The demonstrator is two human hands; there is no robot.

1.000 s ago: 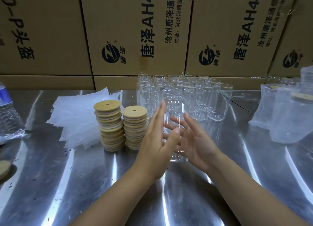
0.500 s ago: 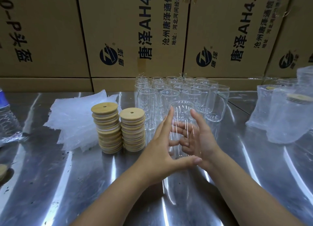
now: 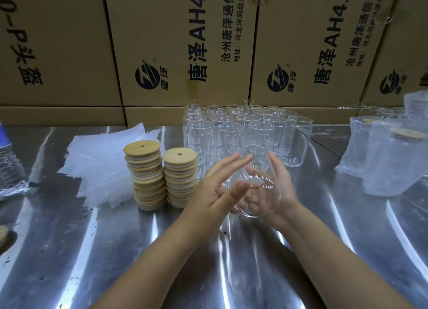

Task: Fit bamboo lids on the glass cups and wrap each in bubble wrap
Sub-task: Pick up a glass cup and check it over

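A clear glass cup is off the table and tilted, its base turned toward me. My right hand cradles it from the right. My left hand presses flat against its left side, fingers stretched out. Two stacks of round bamboo lids stand just left of my hands. A pile of bubble wrap sheets lies further left. Behind my hands stands a cluster of several bare glass cups.
Wrapped, lidded cups stand at the right. At the left edge are a plastic water bottle and one loose lid. Printed cardboard boxes wall off the back of the steel table.
The cup stood upright on the table between my open hands. Now both hands have closed on it, lifted it and tipped its base toward me.
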